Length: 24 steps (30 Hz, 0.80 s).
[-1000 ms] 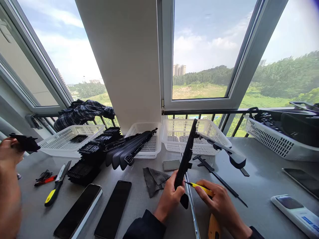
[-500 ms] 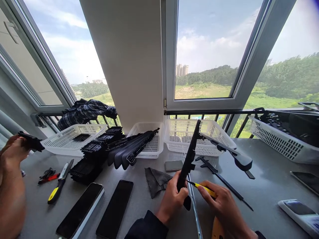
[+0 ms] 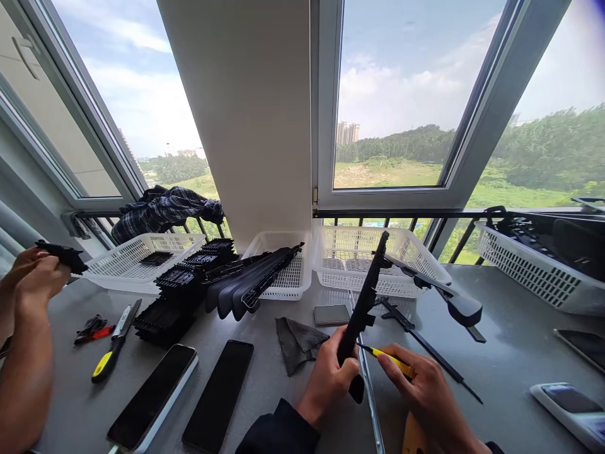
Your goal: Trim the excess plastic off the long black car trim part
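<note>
My left hand [image 3: 326, 381] is closed around the lower part of a long black plastic part [image 3: 365, 299], which is tilted with its top leaning right. In my right hand [image 3: 428, 394] is a slim yellow-handled tool with a dark, thin tip [image 3: 393, 361], held like a pen. Its tip meets or nearly meets the edge of the black part just above my left thumb; contact is too fine to make out. Beneath both hands runs a shiny metal strip [image 3: 372, 403]. A dark grey cloth [image 3: 297, 347] lies left of my left hand, and a black caliper [image 3: 428, 347] to the right.
At far left, another person's hands [image 3: 40, 274] hold a black part. Stacked black parts [image 3: 172, 302] and long black pieces [image 3: 241, 284] lie by white baskets [image 3: 278, 293]. Two phones [image 3: 220, 394], a yellow-black knife [image 3: 115, 347] and a filled basket [image 3: 534, 274] are around.
The view has shifted slightly. My hands, the black part and the yellow tool keep nearly the same pose. The other person's hands at left have moved a little rightward.
</note>
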### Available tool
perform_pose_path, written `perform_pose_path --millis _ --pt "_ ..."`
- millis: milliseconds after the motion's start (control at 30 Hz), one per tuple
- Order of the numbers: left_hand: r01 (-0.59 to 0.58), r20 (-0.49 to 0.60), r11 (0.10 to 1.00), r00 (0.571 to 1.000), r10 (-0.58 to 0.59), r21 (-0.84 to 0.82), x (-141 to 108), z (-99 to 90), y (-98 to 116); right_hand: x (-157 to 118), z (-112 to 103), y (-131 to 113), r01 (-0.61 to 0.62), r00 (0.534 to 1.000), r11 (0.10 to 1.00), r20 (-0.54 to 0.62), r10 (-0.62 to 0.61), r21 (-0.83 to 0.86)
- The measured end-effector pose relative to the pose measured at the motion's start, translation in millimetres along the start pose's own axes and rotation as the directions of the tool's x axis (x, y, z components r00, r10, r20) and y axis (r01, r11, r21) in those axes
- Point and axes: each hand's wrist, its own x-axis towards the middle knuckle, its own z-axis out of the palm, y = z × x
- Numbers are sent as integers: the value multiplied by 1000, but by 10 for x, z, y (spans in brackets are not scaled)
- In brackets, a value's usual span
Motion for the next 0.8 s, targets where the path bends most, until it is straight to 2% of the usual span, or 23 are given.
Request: perform_pose_path --millis 300,533,800 --pt "18 -10 999 1000 -17 37 0 12 28 7 -87 -68 2 1000 1000 24 -2 -9" --pt "-1 -10 1000 1000 1 -27 3 11 35 -20 -52 -80 38 998 999 57 -37 -13" --pt "63 -4 991 998 -64 -122 22 30 22 -17 -43 -100 42 999 999 29 -41 -3"
